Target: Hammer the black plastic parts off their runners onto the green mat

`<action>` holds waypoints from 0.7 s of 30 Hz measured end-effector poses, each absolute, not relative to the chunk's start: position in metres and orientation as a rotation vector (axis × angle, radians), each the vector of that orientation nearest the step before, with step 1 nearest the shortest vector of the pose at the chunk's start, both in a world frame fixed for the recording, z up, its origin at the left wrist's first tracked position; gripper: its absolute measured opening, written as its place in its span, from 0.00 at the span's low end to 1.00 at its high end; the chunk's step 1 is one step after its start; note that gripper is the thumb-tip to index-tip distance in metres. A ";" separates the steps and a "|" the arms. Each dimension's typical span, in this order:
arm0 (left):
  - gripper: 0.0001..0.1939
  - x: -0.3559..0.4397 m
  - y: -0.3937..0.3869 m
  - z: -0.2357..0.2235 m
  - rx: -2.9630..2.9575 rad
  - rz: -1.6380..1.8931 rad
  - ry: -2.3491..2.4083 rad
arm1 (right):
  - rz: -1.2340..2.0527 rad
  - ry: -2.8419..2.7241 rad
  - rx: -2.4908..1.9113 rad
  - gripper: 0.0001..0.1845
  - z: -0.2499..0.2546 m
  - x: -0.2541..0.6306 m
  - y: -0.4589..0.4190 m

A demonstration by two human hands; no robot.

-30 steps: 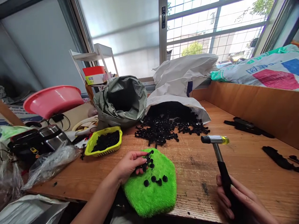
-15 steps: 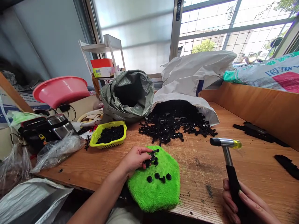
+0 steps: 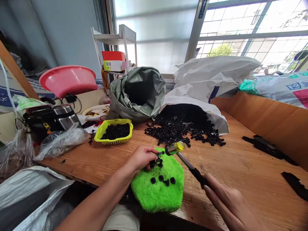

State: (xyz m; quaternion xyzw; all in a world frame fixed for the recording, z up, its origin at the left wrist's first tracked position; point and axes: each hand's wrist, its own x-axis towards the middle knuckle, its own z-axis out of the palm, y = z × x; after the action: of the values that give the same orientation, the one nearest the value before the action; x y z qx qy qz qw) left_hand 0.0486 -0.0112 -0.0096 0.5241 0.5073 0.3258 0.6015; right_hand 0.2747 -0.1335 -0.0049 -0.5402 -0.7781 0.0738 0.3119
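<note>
A small black plastic part sits on the far edge of a fuzzy green pad at the near edge of a wooden table, pinched at its left side by the fingertips of the left hand, whose fingers are curled together around it. Just to the right of that hand, the yellow-tipped head of a small hammer hangs right above the part; whether it touches cannot be told. The right hand is closed around the hammer's black handle, low and to the right, near the table's front edge. Four loose black caps lie on the pad just nearer than the held part. Beyond the pad, a heap of black parts spills from a white sack. A yellow basket of dark pieces stands to the left.
</note>
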 end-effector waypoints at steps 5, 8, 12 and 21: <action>0.09 0.049 -0.011 -0.009 1.236 0.728 1.202 | -0.054 -2.251 -1.406 0.19 0.002 0.270 -0.121; 0.11 0.048 -0.011 -0.009 1.229 0.738 1.193 | -0.144 -2.211 -1.355 0.16 0.001 0.272 -0.121; 0.10 0.048 -0.013 -0.012 1.265 0.762 1.214 | -0.225 -2.294 -1.410 0.15 -0.004 0.273 -0.121; 0.11 0.052 -0.011 -0.008 1.340 0.730 1.281 | 0.396 -2.183 -1.714 0.18 -0.015 0.265 -0.125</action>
State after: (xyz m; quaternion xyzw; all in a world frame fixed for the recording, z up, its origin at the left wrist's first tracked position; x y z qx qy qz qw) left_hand 0.0524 -0.0114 -0.0084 0.5645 0.5396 0.3075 0.5438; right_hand 0.2653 -0.1249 -0.0146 -0.6027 -0.7675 0.1392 0.1684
